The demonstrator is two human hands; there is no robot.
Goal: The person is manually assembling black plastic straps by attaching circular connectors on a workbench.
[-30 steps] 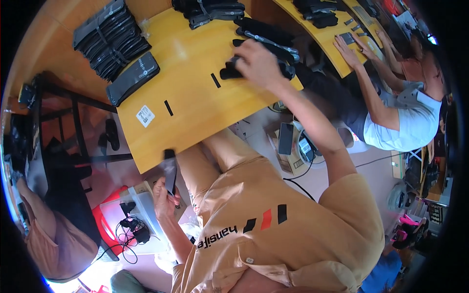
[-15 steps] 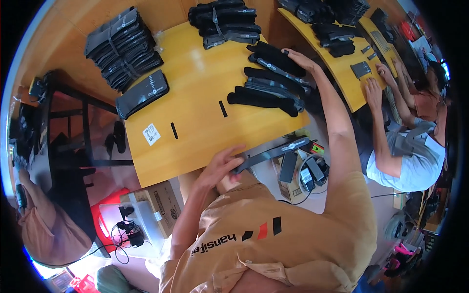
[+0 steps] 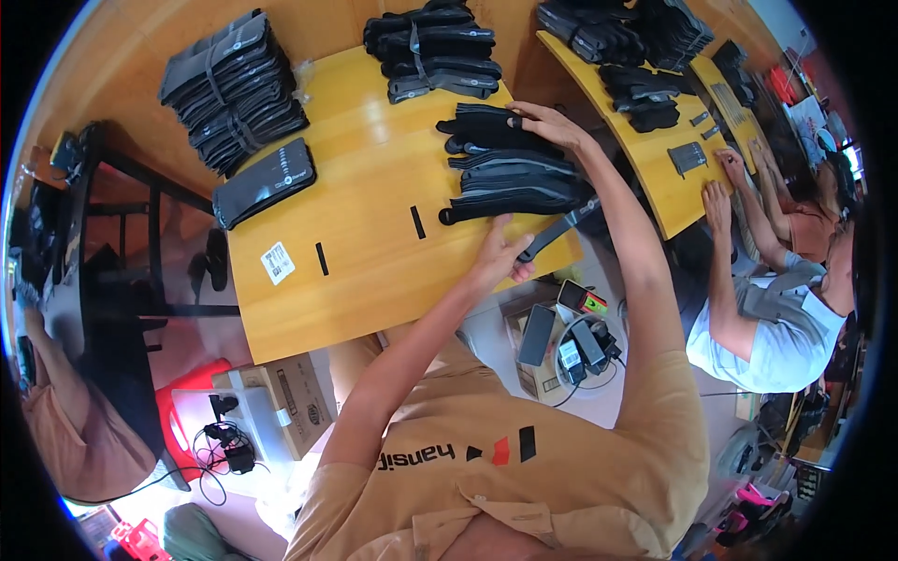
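Observation:
A pile of folded black and dark grey fabric pieces (image 3: pixel 519 173) lies at the right side of the yellow table. My right hand (image 3: pixel 557 129) rests against its far right end, fingers stretched out over the top pieces. At the pile's near side, my left hand (image 3: pixel 500 257) is closed on one end of a dark grey band (image 3: pixel 561 229). A light printed mark shows on the band, whose other end touches the pile's near right corner. Two short black strips (image 3: pixel 417 222) lie apart on the table, left of my left hand.
A strapped stack of dark folded pieces (image 3: pixel 229 89) stands far left, with a single folded piece (image 3: pixel 267 182) before it. Another tied bundle (image 3: pixel 435 51) sits far centre. Cartons (image 3: pixel 297 402) and cables are below. Right, a co-worker (image 3: pixel 772 323) sits at another table (image 3: pixel 645 159).
My left hand has carried the band up and right, from over my lap to the pile. The right hand has shifted left, and the pile's pieces now lie closer together.

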